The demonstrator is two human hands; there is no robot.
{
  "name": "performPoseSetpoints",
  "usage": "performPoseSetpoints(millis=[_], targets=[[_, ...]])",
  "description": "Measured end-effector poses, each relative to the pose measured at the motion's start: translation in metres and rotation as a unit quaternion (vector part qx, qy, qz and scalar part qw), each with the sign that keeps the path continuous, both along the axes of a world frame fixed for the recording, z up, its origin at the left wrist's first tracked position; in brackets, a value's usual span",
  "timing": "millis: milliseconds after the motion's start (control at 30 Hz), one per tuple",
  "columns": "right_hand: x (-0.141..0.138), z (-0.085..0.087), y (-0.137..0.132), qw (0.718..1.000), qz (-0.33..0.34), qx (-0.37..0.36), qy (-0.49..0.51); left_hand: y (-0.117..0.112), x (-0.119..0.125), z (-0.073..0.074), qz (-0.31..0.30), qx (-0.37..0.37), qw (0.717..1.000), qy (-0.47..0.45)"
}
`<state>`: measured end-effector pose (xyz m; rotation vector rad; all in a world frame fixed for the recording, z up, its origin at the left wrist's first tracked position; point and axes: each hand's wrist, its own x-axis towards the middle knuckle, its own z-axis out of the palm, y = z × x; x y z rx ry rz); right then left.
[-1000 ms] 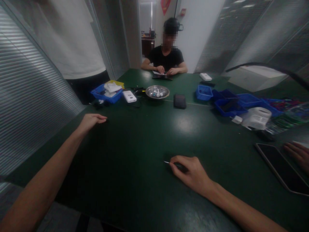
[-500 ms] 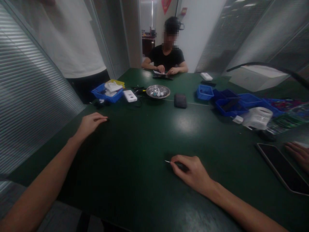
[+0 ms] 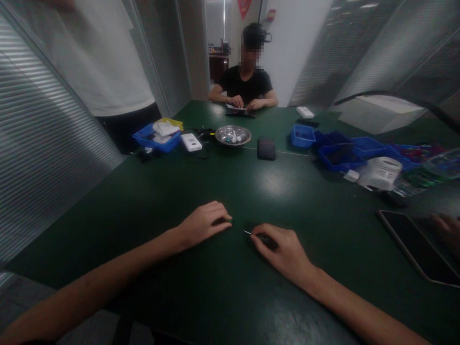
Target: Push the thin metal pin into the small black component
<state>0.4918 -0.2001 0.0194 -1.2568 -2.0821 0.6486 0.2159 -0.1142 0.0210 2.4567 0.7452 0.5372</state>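
My left hand point(image 3: 208, 221) is over the middle of the green table point(image 3: 172, 191), thumb and fingertips brought together. At their tips is a tiny dark speck, too small to name. Just to its right, my right hand point(image 3: 283, 247) rests on the table in a pinch. A short, thin, whitish sliver point(image 3: 247, 232) sticks out of that pinch toward the left hand; its kind does not show. The two hands' fingertips are a small gap apart and do not touch.
Farther back are a metal dish point(image 3: 233, 136) with small items, a dark square object point(image 3: 266, 149), a white power bank point(image 3: 191, 142) and blue trays point(image 3: 302, 136). A phone point(image 3: 419, 247) lies at right near another person's hand point(image 3: 445, 227). A person point(image 3: 247, 84) sits opposite; another stands at left.
My left hand has swept from the far left toward the middle, close to my right hand. My right hand has stayed nearly in place, still holding the whitish sliver.
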Motion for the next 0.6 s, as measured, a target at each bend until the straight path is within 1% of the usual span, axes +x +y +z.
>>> performPoseSetpoints(millis=[67,133,300,600], targets=[[0.000,0.000,0.001,1.000,0.000,0.012,-0.008,-0.015,0.023,0.000,-0.006,-0.048,0.999,-0.018],[0.000,0.000,0.001,1.000,0.002,0.013,-0.015,-0.022,0.034,-0.001,-0.007,-0.079,0.996,-0.028],[0.002,0.005,0.002,1.000,0.010,-0.004,0.001,-0.024,0.032,-0.001,-0.003,-0.102,0.994,-0.043],[0.004,0.017,0.005,0.999,0.025,-0.046,0.004,-0.025,0.031,-0.005,0.010,-0.110,0.993,-0.053]])
